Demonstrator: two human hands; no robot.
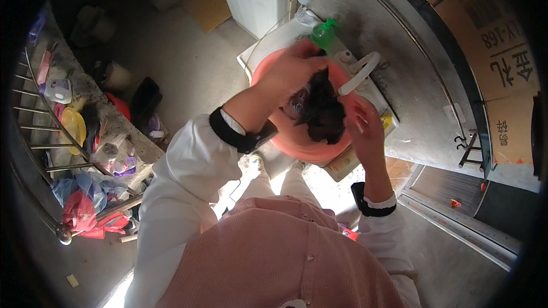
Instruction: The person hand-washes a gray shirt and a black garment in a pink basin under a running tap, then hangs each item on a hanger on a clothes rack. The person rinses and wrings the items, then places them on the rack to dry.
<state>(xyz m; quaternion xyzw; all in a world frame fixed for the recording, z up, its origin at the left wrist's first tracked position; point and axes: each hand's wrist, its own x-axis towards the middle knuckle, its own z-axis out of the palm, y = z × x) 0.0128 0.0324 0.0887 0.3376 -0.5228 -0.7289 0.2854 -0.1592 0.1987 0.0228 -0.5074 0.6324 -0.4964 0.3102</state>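
A pink plastic basin [295,149] stands on a white sink, with a crumpled, wet-looking black cloth [325,111] over its middle. At the basin's far side, my left hand [306,60] has its fingers curled at the peaked upper end of the cloth and seems to grip it. My right hand [366,122] is at the right rim, beside the cloth's right edge; its fingers look partly spread, and whether they pinch the cloth is unclear. Beyond the basin are a white curved faucet [364,70] and a green pump bottle [325,34]. Some liquid shows in the basin.
A white appliance [252,4] stands beyond the sink. To the right are a metal rail [406,30] and cardboard boxes [462,51]. At left, a ledge behind metal bars holds a white jug [58,90], a yellow bowl [73,128] and bags. A carton [344,166] sits below the basin.
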